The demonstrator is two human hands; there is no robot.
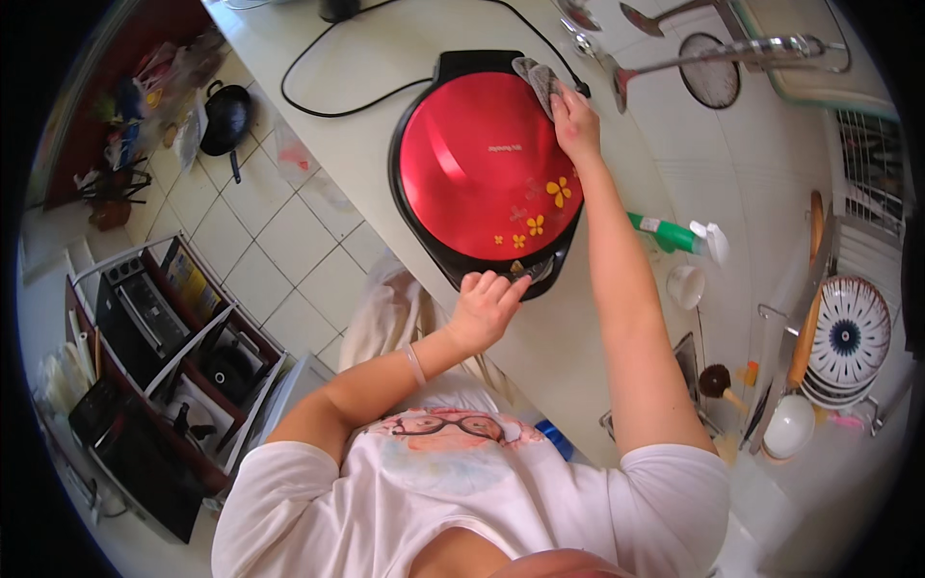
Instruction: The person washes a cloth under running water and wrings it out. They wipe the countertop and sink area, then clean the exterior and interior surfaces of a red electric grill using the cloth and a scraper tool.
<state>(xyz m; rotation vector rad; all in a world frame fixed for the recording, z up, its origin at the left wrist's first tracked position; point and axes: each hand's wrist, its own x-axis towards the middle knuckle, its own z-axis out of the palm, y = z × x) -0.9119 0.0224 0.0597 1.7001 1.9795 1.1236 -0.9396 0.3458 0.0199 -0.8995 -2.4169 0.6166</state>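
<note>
A round electric griddle with a shiny red lid (pixel 477 159) and black rim lies closed on the pale countertop (pixel 361 155). Yellow flowers decorate the lid near its front. My right hand (pixel 578 124) grips a folded grey cloth (pixel 538 81) and presses it on the lid's far right edge, beside the black hinge housing. My left hand (pixel 488 307) rests at the front handle of the griddle, fingers against the black edge; whether it grips the handle I cannot tell. A black power cord (pixel 307 112) loops behind the griddle.
Right of my right forearm lie a green spray bottle (pixel 672 233) and a white cup (pixel 685 287). Ladles and a strainer (pixel 710 70) hang on the tiled wall. Stacked plates (pixel 845 332) stand in a rack. A wok (pixel 225 119) is at the left, over the floor.
</note>
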